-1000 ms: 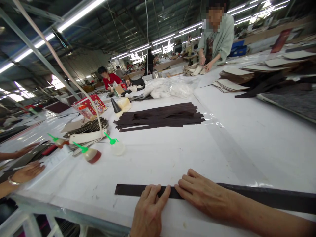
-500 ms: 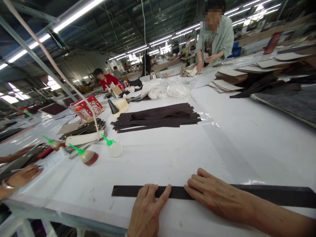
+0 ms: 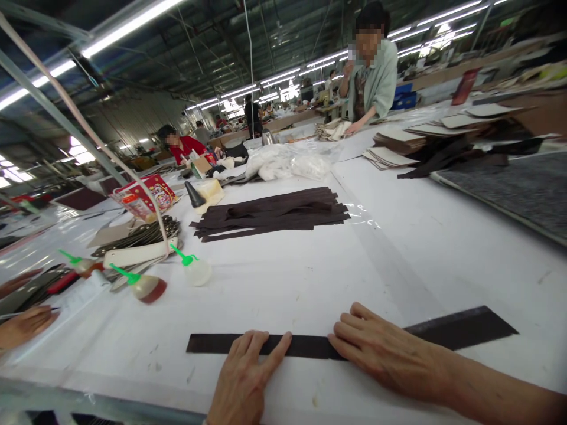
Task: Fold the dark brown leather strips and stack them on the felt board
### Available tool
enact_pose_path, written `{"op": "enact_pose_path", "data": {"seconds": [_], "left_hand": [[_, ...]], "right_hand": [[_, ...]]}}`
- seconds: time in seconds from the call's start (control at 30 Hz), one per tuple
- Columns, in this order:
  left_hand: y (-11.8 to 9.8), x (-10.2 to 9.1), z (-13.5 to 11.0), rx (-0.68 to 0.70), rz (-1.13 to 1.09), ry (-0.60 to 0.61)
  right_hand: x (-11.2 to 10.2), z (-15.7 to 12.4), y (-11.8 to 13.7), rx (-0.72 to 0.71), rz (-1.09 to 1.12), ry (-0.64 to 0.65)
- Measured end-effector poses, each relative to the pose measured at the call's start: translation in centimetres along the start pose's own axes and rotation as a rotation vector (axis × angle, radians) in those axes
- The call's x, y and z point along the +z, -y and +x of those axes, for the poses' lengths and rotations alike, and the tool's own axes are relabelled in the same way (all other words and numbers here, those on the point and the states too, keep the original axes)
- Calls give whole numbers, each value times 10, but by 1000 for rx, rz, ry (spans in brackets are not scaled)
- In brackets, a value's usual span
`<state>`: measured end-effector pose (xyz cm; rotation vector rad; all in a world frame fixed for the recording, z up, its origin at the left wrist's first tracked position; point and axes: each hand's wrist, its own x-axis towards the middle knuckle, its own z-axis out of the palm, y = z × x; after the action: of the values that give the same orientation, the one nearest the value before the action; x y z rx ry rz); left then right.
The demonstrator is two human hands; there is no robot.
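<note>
A long dark brown strip (image 3: 310, 346) lies flat along the near edge of the white table (image 3: 420, 248). My left hand (image 3: 243, 378) rests on it with fingers stretched out flat, pressing its left part. My right hand (image 3: 385, 351) lies flat on the strip just to the right, fingers together and extended. The strip's right end (image 3: 465, 324) shows beyond my right wrist. Neither hand grips anything.
A pile of similar dark strips (image 3: 270, 213) lies mid-table. Three green-capped glue bottles (image 3: 190, 268) sit at left, beside another person's hands (image 3: 22, 324). A white bag (image 3: 287, 162), stacked boards (image 3: 398, 144) and a standing person (image 3: 370, 77) are farther back.
The view has swung so the strip's right end is now visible and the whole scene sits further left. My hands stay flat on the strip, the right one slightly further right.
</note>
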<state>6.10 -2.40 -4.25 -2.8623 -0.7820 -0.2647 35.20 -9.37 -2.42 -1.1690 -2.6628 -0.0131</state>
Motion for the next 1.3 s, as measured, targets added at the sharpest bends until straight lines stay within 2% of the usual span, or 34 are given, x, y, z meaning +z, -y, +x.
{"op": "enact_pose_path", "data": {"seconds": [0.13,0.2,0.27,0.33,0.43,0.53,0.6,0.7,0.8,0.87,0.93,1.0,1.07,1.13,1.2,1.3], "left_hand": [[26,-5,-13,-59,34,-7],[30,-8,-13,-101,17,-60],[22,-10,-6,-127,-10,-136],[5,-8,4,-92,-69,-176],[-22,0,18,15,-169,-184],[-30,8,18,7,-188,-176],[-20,9,9,-42,-189,-143],[10,6,-13,-131,-147,-112],[40,0,-31,-244,-48,-119],[46,-6,-32,-306,-7,-157],[34,-10,-21,-297,-27,-239],[8,-10,-2,-216,-120,-303],[-21,-7,19,-127,-267,-255],[-44,-2,34,-93,-371,-197],[-54,4,40,-90,-393,-170],[-52,10,37,-68,-358,-162]], "right_hand": [[7,25,14,-9,-55,-26],[9,35,19,-13,-84,-41],[10,41,23,-13,-106,-56],[11,43,24,-12,-114,-77],[14,39,24,0,-114,-97],[19,36,22,12,-95,-82],[20,35,21,13,-79,-74],[18,35,20,16,-61,-71],[17,35,20,13,-49,-74],[16,35,20,6,-46,-77],[16,35,20,5,-54,-80],[17,35,21,6,-77,-86],[17,35,22,15,-100,-90],[18,34,24,33,-108,-94],[19,32,24,47,-109,-89],[19,26,23,52,-116,-69]]}}
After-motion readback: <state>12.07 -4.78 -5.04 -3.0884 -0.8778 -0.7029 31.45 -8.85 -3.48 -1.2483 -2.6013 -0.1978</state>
